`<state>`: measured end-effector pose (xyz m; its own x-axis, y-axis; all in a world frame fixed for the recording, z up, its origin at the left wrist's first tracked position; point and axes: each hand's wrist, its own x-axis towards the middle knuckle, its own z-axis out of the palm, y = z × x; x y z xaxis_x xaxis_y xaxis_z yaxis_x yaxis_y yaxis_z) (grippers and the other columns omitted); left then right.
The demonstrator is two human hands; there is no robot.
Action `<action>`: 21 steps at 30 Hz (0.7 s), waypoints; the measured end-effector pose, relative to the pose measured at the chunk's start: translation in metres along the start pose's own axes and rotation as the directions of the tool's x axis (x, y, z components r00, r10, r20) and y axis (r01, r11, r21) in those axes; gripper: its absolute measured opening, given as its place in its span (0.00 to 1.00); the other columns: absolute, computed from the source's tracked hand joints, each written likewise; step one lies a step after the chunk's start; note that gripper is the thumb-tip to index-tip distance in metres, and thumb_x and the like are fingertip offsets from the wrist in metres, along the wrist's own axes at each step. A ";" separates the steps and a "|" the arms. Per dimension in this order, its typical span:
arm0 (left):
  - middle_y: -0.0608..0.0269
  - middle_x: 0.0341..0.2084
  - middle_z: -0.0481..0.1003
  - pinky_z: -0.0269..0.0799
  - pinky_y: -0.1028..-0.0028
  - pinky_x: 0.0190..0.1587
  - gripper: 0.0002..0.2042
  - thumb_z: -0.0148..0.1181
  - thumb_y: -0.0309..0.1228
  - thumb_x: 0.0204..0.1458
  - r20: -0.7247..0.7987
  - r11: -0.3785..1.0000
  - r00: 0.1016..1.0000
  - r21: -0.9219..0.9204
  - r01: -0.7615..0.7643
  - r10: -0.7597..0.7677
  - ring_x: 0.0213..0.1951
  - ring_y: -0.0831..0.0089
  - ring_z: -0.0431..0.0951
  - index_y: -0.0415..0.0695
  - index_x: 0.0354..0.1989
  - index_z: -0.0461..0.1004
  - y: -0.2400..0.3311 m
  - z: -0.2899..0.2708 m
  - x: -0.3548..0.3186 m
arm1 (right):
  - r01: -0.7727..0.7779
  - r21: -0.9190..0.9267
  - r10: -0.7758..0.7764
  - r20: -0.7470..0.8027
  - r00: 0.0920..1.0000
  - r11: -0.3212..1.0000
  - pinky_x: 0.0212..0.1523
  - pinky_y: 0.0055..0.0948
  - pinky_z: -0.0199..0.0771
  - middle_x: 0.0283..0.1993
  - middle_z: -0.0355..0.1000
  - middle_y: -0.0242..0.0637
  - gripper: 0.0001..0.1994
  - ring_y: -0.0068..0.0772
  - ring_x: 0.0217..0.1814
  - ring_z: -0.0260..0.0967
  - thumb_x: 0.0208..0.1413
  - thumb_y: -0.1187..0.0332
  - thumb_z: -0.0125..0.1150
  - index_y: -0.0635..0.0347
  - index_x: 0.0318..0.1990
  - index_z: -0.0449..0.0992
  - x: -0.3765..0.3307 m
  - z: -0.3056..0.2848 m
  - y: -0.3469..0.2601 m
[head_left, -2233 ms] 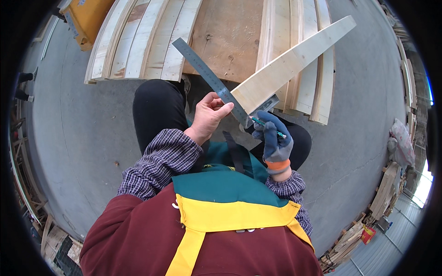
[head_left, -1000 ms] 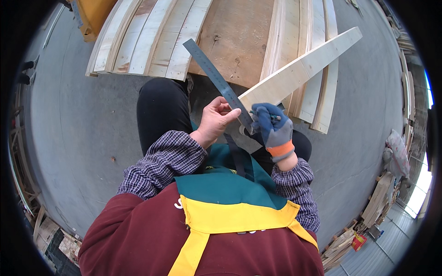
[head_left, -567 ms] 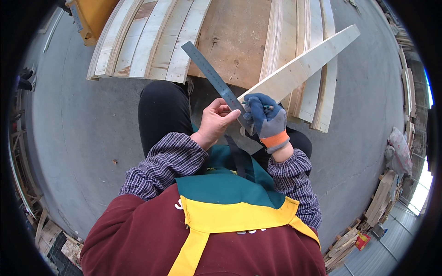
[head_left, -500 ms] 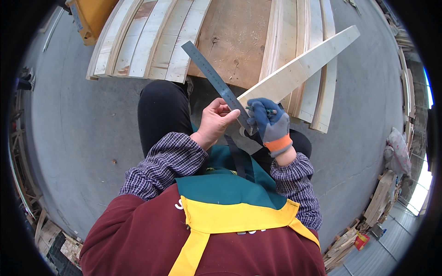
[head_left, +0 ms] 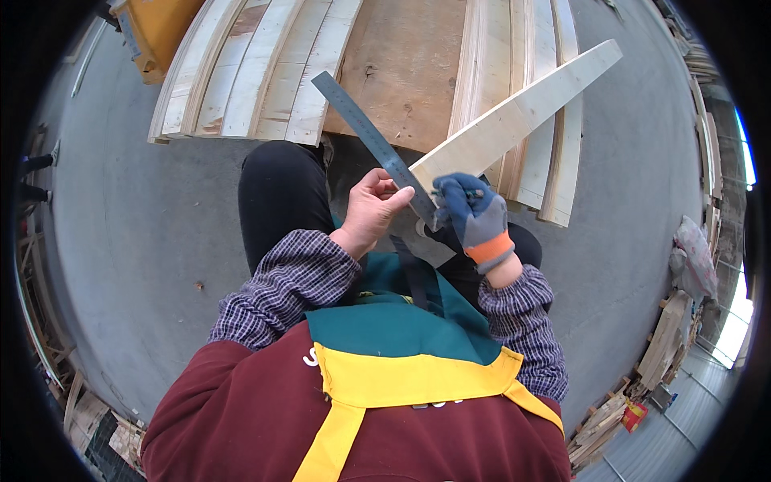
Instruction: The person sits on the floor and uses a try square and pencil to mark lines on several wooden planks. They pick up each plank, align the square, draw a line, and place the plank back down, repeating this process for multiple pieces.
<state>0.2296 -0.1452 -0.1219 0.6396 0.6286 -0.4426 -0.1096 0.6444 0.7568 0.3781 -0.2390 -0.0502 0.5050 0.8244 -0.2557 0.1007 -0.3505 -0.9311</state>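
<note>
My bare left hand (head_left: pixel 372 210) grips a steel ruler (head_left: pixel 353 115) between thumb and fingers. The ruler slants from far left to near right, across the near end of a pale wooden board (head_left: pixel 522 108). That board reaches away to the far right, over the stacked strips. My right hand (head_left: pixel 478 217), in a blue and grey glove with an orange cuff, is closed around a thin dark pencil (head_left: pixel 475 194) beside the board's near end. The gloved fingers hide most of the pencil, and whether its tip touches the wood cannot be made out.
Curved wooden strips (head_left: pixel 277 72) lie on the left of a brown panel (head_left: pixel 401 68), with more strips (head_left: pixel 538 173) on its right. A yellow object (head_left: pixel 157 36) stands at the far left. Scrap wood (head_left: pixel 666 337) lines the right side. Another person's feet (head_left: pixel 46 177) show at the left edge.
The right hand has shifted slightly right with the pencil. Ruler and board stay crossed much as before. At the left edge, more of the other person's legs shows.
</note>
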 end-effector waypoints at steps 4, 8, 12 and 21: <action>0.67 0.31 0.77 0.75 0.75 0.41 0.10 0.67 0.25 0.50 0.031 0.999 0.999 -0.040 -0.038 0.039 0.34 0.79 0.76 0.42 0.39 0.73 -0.006 0.002 -0.002 | 0.049 0.013 -0.050 0.007 0.999 0.999 0.32 0.23 0.73 0.29 0.77 0.37 0.09 0.24 0.29 0.73 0.60 0.68 0.58 0.65 0.41 0.78 -0.021 -0.013 0.007; 0.68 0.26 0.75 0.73 0.75 0.36 0.15 0.73 0.30 0.40 -0.143 0.983 0.990 0.184 0.020 0.006 0.32 0.80 0.74 0.42 0.34 0.74 -0.010 -0.006 -0.002 | 0.683 -0.654 -0.699 0.320 0.639 0.326 0.34 0.32 0.76 0.30 0.75 0.42 0.05 0.45 0.31 0.73 0.54 0.71 0.62 0.64 0.32 0.77 -0.006 -0.012 0.012; 0.72 0.24 0.71 0.69 0.77 0.35 0.15 0.71 0.28 0.41 -0.073 0.982 0.980 0.049 -0.180 0.183 0.29 0.83 0.69 0.42 0.35 0.71 -0.019 -0.001 0.008 | 0.745 -0.658 -0.786 0.401 0.471 0.110 0.32 0.29 0.75 0.32 0.73 0.41 0.07 0.35 0.30 0.71 0.59 0.69 0.60 0.65 0.39 0.75 -0.001 -0.011 0.007; 0.67 0.26 0.72 0.68 0.76 0.34 0.16 0.68 0.27 0.46 -0.024 0.988 0.987 0.009 -0.156 0.156 0.30 0.80 0.69 0.38 0.40 0.70 -0.041 -0.005 0.020 | -0.001 -0.148 0.027 0.176 0.984 0.989 0.35 0.23 0.76 0.39 0.75 0.38 0.16 0.26 0.35 0.73 0.66 0.62 0.49 0.68 0.48 0.73 -0.034 0.007 -0.031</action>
<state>0.2431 -0.1563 -0.1643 0.5962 0.7318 -0.3300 -0.2010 0.5341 0.8212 0.3524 -0.2531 -0.0148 0.3487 0.8798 -0.3229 0.2261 -0.4134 -0.8820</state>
